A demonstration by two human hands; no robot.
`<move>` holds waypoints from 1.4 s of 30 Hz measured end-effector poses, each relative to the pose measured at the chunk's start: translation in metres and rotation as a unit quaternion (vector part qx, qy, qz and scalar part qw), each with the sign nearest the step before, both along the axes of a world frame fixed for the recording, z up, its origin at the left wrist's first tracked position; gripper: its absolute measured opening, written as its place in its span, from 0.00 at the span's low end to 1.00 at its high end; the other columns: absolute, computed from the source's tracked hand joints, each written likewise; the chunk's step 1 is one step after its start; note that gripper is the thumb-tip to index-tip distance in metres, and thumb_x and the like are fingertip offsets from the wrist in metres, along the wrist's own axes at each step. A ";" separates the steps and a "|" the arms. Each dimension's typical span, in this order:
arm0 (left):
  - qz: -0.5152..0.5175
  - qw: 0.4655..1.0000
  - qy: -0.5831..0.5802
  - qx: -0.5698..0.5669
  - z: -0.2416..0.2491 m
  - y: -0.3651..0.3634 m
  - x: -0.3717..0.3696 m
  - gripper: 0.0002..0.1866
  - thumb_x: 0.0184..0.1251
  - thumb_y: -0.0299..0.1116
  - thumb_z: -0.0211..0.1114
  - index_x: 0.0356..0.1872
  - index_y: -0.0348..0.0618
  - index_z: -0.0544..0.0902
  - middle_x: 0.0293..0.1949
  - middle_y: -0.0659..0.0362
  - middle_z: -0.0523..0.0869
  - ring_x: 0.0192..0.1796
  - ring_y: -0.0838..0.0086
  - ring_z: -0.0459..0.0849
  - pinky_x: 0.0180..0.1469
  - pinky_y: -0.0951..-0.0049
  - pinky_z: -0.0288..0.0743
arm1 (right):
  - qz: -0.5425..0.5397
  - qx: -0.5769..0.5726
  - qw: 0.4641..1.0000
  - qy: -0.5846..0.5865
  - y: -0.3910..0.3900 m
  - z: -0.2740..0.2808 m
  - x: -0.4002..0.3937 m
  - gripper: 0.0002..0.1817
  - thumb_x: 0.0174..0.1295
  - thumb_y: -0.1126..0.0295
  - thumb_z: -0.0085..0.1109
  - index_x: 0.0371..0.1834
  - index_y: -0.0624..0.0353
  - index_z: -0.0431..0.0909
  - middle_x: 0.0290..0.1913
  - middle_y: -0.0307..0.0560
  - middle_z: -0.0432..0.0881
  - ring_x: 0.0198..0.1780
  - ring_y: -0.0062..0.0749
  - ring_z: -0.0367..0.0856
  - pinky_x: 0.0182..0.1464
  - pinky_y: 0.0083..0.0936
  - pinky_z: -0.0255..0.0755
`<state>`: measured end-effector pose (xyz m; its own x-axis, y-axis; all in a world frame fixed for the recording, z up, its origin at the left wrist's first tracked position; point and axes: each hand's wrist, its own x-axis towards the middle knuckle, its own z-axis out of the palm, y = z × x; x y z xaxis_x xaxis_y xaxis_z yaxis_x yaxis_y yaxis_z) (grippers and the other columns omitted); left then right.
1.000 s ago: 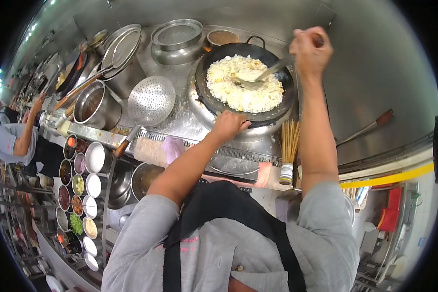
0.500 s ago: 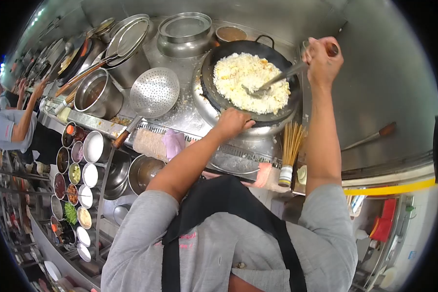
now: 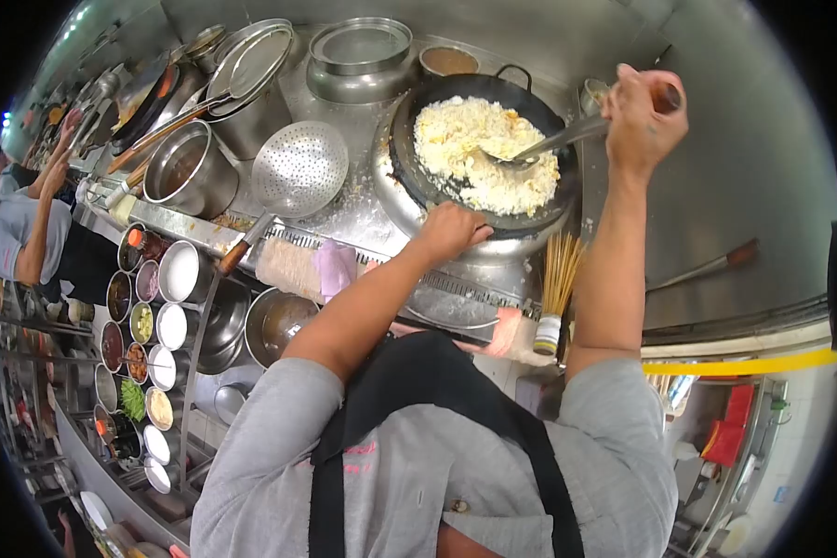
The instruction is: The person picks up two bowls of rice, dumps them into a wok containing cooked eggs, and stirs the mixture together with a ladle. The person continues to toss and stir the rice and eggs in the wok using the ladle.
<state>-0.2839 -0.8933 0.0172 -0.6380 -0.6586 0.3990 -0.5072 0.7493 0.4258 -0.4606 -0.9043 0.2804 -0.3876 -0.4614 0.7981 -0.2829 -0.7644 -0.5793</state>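
A black wok (image 3: 553,112) sits on the burner, holding a heap of white and yellow rice (image 3: 474,139). My right hand (image 3: 644,121) is wrapped round the wooden-ended handle of a metal ladle (image 3: 567,138), whose bowl rests in the rice. At the wok's near rim is my left hand (image 3: 453,230), its fingers closed on the edge; what lies between the fingers and the rim is hidden.
Left of the wok lie a perforated strainer (image 3: 299,167) and a steel pot (image 3: 192,172). Wooden skewers (image 3: 559,274) stand in a container near the front edge. Ingredient bowls (image 3: 171,325) line the left. A co-worker (image 3: 33,232) stands far left.
My right hand has moved right and slightly down with the ladle. The rice has shifted, baring more of the wok near its lower left. The co-worker's arms have moved.
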 end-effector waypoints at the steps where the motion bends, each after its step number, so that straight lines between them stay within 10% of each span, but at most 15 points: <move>1: -0.006 1.000 0.000 0.013 -0.001 -0.001 0.000 0.19 0.70 0.50 0.65 0.30 0.46 0.87 0.26 0.48 0.87 0.33 0.49 0.86 0.42 0.51 0.79 | -0.023 0.005 1.000 0.018 0.001 -0.003 -0.004 0.13 0.61 0.83 0.63 0.26 0.58 0.67 0.18 0.34 0.70 0.15 0.17 0.68 0.16 0.21 0.63; 20: -0.016 0.999 -0.020 0.039 0.007 -0.004 -0.001 0.19 0.70 0.51 0.65 0.32 0.45 0.88 0.28 0.48 0.88 0.35 0.48 0.86 0.42 0.51 0.79 | 0.103 0.077 0.990 -0.058 0.000 -0.015 -0.074 0.12 0.63 0.81 0.61 0.27 0.58 0.68 0.18 0.37 0.68 0.16 0.20 0.65 0.18 0.23 0.62; 34: -0.007 1.000 0.003 -0.005 0.008 0.001 0.001 0.19 0.70 0.51 0.64 0.28 0.45 0.86 0.25 0.48 0.86 0.32 0.48 0.86 0.39 0.50 0.79 | 0.153 -0.001 0.988 0.011 0.049 0.060 0.039 0.12 0.64 0.82 0.60 0.27 0.59 0.68 0.18 0.35 0.68 0.14 0.17 0.64 0.17 0.21 0.61; 39: -0.015 1.000 0.010 0.013 0.008 -0.007 0.000 0.20 0.71 0.50 0.64 0.29 0.44 0.86 0.25 0.48 0.86 0.32 0.49 0.86 0.40 0.51 0.78 | 0.034 -0.045 0.988 0.143 -0.021 -0.008 0.063 0.10 0.63 0.83 0.61 0.27 0.58 0.72 0.22 0.36 0.74 0.18 0.18 0.71 0.19 0.21 0.65; 42: -0.017 1.000 0.001 0.007 0.002 0.003 0.000 0.20 0.71 0.50 0.64 0.28 0.44 0.85 0.25 0.48 0.86 0.32 0.49 0.86 0.40 0.51 0.78 | 0.145 0.072 0.986 0.049 -0.045 -0.010 0.038 0.12 0.63 0.82 0.63 0.25 0.56 0.72 0.20 0.34 0.73 0.17 0.17 0.71 0.18 0.21 0.64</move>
<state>-0.2835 -0.8903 0.0191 -0.6594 -0.6422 0.3909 -0.4802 0.7599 0.4382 -0.4229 -0.9491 0.2700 -0.1467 -0.6524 0.7435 -0.1255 -0.7333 -0.6682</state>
